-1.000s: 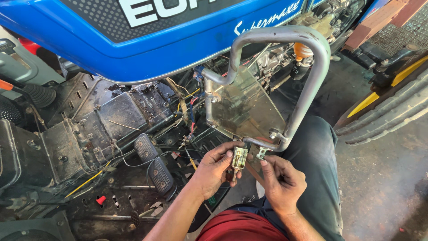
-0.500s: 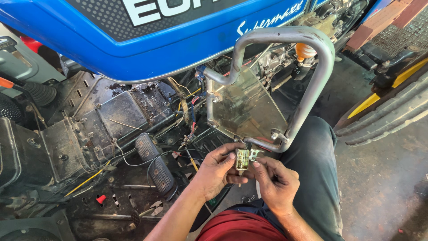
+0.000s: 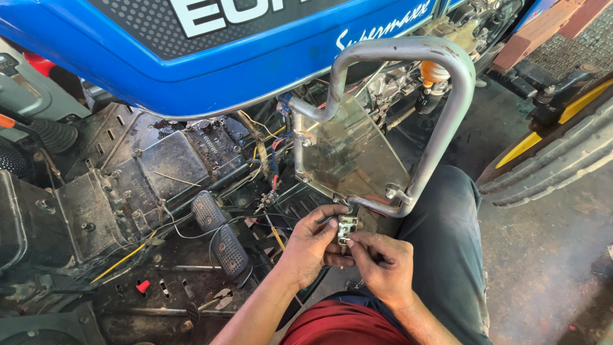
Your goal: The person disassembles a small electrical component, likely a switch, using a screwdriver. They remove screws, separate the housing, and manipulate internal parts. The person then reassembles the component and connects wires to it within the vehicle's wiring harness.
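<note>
Both hands lower now, pinching small metal connector just under grey guard bar's bottom edge.

The only sign in view is the lettering on the blue tractor hood across the top. Large white block letters sit on a dark dotted panel at the top edge, cut off by it. Smaller white slanted script runs to their right on the blue paint.

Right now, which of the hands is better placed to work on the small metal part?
Probably the right hand: its fingertips pinch the small metal part from below, while the left hand grips and steadies it.
</note>
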